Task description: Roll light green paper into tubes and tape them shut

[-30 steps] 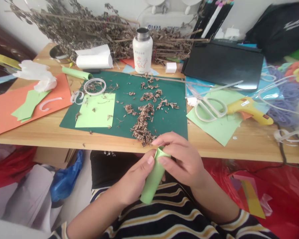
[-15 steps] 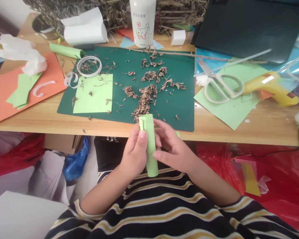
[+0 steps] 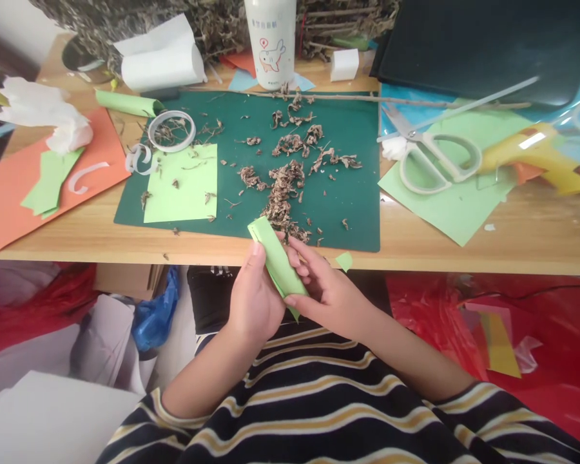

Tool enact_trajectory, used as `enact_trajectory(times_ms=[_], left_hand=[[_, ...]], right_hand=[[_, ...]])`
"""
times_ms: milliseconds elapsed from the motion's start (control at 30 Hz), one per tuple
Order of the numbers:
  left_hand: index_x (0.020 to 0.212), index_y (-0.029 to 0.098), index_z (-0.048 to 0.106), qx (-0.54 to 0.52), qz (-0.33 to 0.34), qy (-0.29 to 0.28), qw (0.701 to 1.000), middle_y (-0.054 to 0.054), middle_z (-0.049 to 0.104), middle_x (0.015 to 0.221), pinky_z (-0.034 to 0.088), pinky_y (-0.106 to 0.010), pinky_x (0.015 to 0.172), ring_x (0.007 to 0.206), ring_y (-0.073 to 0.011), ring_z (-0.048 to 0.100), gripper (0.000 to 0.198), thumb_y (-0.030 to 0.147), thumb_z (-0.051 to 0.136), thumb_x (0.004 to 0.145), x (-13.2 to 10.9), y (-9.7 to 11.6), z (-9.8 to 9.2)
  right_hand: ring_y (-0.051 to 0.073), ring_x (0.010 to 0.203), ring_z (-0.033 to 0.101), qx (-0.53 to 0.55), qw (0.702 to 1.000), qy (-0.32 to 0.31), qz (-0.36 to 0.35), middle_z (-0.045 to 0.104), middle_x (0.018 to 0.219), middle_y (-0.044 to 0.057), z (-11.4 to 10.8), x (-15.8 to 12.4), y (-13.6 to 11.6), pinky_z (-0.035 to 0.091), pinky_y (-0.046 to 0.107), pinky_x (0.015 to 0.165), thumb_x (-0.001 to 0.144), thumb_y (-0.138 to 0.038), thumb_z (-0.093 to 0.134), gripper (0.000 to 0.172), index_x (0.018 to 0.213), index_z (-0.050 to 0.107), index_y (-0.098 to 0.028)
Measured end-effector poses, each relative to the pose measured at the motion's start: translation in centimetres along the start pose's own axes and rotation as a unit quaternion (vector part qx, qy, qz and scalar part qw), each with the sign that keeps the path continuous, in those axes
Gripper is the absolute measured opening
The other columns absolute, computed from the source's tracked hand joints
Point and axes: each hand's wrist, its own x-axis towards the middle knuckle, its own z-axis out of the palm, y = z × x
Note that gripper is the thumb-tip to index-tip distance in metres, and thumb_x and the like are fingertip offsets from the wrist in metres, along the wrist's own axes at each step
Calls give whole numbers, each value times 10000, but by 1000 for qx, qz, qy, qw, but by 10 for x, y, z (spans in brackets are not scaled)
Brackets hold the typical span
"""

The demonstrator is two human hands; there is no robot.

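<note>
A folded strip of light green paper (image 3: 281, 261) is held between both hands in front of the table edge, its top end leaning left. My left hand (image 3: 256, 296) is closed on its left side, the thumb near the top end. On the lower right side, my right hand (image 3: 326, 287) grips it with thumb and fingers. Just beyond lies a heap of crumbled dry brown leaves (image 3: 283, 193) on a green cutting mat (image 3: 251, 225). Left of the heap is a light green paper square (image 3: 181, 200) with leaf bits on it.
White-handled scissors (image 3: 428, 154) and a yellow glue gun (image 3: 536, 154) lie on the right over green paper. At the back stands a white bottle (image 3: 273, 45). A tape roll (image 3: 171, 131) rests at the mat's left; orange paper (image 3: 9, 187) lies farther left. A thin stick (image 3: 406, 100) crosses the back.
The folded green paper has tilted, its top end swinging left and its lower end now under my right hand. My right thumb presses on its lower part. The view has shifted slightly.
</note>
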Motion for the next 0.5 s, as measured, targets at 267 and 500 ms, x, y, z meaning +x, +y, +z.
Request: enact_trajectory(times_ms=[267,500], left_hand=[[1057,199,528,8,1,-75,997,-26,595,812,528,-274,641,752,-146,607,282,351,404,853,0,0,-10],[1143,252,495,227,105,-197,948,-41,624,910,473,-193,475,640,-114,595,309,280,494,835,1,3,-38]], right_hand=[[133,834,538,140,990,12,8,454,1187,60,0,3,4,525,323,746,739,-310,615,732,1357,223,-297],[97,698,594,258,964,-13,61,544,1128,64,1,4,-5,537,230,551,752,-231,576,654,1324,260,-262]])
